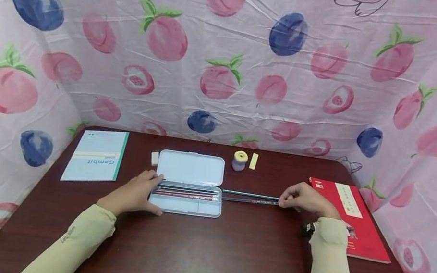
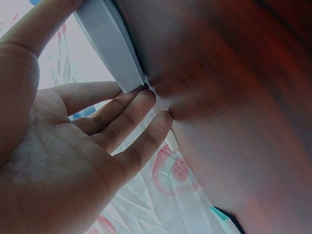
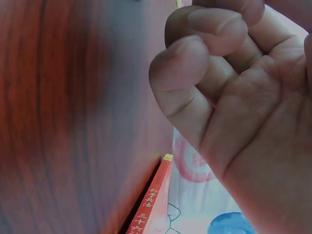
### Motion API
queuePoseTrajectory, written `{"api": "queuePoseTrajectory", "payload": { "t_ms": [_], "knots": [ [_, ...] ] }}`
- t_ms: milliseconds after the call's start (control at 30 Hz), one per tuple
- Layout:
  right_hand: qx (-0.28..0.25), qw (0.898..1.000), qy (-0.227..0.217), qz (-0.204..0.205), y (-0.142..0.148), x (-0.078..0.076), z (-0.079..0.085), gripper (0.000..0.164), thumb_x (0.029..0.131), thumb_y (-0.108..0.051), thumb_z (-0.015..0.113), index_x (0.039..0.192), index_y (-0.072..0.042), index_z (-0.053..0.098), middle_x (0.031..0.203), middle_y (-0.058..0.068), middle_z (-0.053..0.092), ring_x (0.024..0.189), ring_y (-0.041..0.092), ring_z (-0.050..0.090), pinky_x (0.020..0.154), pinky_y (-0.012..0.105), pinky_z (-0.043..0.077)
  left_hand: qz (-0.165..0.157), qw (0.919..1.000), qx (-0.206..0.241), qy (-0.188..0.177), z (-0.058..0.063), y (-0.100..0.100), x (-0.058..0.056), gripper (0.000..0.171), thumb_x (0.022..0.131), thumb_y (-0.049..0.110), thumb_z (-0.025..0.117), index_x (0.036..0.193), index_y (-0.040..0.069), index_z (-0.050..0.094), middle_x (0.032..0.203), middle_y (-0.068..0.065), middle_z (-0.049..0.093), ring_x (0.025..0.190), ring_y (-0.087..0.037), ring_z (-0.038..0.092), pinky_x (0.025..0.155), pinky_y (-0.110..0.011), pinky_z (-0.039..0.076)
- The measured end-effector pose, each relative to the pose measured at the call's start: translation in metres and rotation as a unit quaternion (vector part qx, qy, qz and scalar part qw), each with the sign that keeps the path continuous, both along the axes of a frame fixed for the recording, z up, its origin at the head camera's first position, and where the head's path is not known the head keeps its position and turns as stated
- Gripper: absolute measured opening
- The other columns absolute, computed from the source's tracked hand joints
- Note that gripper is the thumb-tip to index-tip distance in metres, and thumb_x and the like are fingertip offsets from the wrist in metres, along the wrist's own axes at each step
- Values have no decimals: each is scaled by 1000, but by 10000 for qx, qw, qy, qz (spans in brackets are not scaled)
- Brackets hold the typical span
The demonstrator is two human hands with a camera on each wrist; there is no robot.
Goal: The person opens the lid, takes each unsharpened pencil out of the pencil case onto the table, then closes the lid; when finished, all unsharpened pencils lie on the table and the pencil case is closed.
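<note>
In the head view an open light-coloured pencil case [image 1: 184,205] lies on the table, its lid [image 1: 191,167] folded back away from the person. Several pencils [image 1: 186,195] lie in its long compartment. My left hand [image 1: 133,193] holds the case's left end between thumb and fingers; the left wrist view shows its fingertips against the case corner [image 2: 112,48]. To the case's right, my right hand [image 1: 306,200] pinches the far ends of two thin dark pencils [image 1: 251,201] that reach back to the case. Their ends are out of sight in the right wrist view.
Beside the lid sits a white eraser [image 1: 154,158]. A purple jar-like item with a yellow top [image 1: 239,160] and a yellow strip [image 1: 253,161] stand behind. At left lies a Gambit notebook [image 1: 94,156]; a red book [image 1: 363,235] lies by the right forearm. Patterned curtains surround the table.
</note>
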State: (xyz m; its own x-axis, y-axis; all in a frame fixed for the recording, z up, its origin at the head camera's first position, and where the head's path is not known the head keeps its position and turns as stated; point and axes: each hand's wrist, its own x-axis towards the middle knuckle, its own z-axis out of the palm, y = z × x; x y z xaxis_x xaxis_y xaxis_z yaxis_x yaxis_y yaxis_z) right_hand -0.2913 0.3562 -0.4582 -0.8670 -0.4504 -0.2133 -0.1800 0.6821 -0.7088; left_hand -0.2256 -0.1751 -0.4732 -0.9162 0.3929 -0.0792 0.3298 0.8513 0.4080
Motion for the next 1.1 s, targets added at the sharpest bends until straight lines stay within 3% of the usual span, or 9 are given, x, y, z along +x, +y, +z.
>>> {"api": "queuePoseTrajectory", "payload": {
  "t_ms": [433,867,967,1100],
  "knots": [
    [43,9998,-162,-97,-4,-5,-9,13,91,-15,84,96,-3,83,76,19,71,58,13,54,57,27,53,-71,9999,-48,84,0,0,0,109,77,47,95,159,-3,45,146,-21,55,129,-32,53,115,-54,49],
    [37,9991,-188,-382,-10,-8,-5,17,86,-12,88,94,1,79,67,3,64,56,13,52,55,28,50,-92,9998,-54,142,-1,-2,0,110,76,48,96,158,-4,46,144,-21,56,128,-32,53,114,-53,49],
    [-87,9991,72,-414,-15,-6,1,19,86,-14,89,96,0,80,68,6,63,55,11,50,54,27,48,-115,9998,-52,153,0,-1,0,110,76,48,96,158,-5,46,143,-21,56,127,-32,54,113,-53,50],
    [-296,9939,989,-395,-38,-5,12,16,87,-15,89,96,-4,82,69,4,63,60,7,50,57,24,45,-125,9998,-58,152,1,-1,0,109,76,48,96,158,-5,46,142,-21,56,127,-31,54,113,-52,50]
  ]
}}
